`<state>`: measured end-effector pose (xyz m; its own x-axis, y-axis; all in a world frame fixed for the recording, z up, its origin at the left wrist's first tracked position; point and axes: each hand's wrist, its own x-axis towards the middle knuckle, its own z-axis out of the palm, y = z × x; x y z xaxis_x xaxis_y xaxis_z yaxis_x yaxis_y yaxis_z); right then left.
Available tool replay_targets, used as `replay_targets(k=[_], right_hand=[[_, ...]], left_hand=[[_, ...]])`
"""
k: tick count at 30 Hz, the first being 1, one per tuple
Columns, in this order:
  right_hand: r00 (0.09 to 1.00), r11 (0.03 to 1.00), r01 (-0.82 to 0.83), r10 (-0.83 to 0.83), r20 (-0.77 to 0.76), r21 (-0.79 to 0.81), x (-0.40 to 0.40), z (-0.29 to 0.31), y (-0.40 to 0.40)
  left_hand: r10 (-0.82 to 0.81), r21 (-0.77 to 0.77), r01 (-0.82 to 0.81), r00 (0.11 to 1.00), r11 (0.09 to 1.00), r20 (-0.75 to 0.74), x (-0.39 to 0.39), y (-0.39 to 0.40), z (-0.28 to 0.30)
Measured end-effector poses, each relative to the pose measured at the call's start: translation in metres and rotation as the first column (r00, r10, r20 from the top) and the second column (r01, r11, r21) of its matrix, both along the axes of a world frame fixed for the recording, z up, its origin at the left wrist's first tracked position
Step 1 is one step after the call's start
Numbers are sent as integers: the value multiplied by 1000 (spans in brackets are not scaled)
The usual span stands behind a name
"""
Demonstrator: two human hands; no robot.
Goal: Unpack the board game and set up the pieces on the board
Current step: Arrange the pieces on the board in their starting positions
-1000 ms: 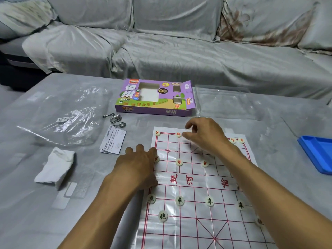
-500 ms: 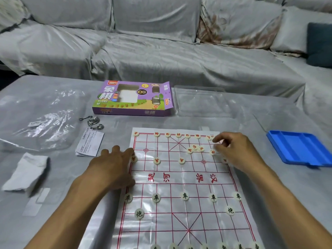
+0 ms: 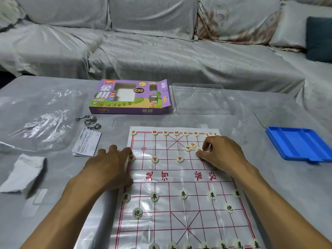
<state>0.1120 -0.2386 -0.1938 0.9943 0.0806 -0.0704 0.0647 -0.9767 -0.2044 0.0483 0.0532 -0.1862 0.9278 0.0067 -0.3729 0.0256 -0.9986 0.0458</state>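
So, red side nearly set | right hand (image 3: 220, 155) pinching a loose piece (image 3: 199, 150) | left hand (image 3: 109, 164) flat, pinning the board (image 3: 179, 178) | next: drop it on its cross.

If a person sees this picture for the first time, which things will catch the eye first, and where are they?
First comes the board, a white sheet with red lines at the centre of the table, with round pieces on it. The right hand pinches a red piece near the far right of the board, while the left hand rests on its left edge. Behind lies the purple box, and a blue tray sits at the right.
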Motion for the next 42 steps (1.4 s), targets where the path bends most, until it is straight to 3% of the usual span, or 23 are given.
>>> replay_targets(k=[10, 13, 17, 22, 32, 39, 42], right_hand=[[997, 996, -76, 76, -1, 45, -3, 3, 3], [995, 985, -85, 76, 67, 149, -1, 12, 14], [967, 950, -226, 192, 169, 214, 8, 22, 62], [931, 925, -345, 315, 186, 160, 38, 9, 132], [937, 945, -324, 313, 154, 50, 59, -8, 166], [943, 947, -313, 301, 142, 70, 56, -7, 162], [946, 943, -299, 274, 171, 148, 47, 7, 143]], left_hand=[[7, 0, -7, 1000, 1000, 0, -2, 0, 1], [8, 9, -8, 1000, 1000, 4, -1, -2, 2], [15, 23, -15, 1000, 1000, 15, -1, -4, 2], [33, 17, -33, 999, 999, 13, -2, -5, 3], [24, 1, -24, 999, 1000, 43, -5, -5, 5], [13, 11, -13, 999, 1000, 43, -7, -4, 4], [9, 16, -10, 999, 1000, 37, -5, -4, 3]])
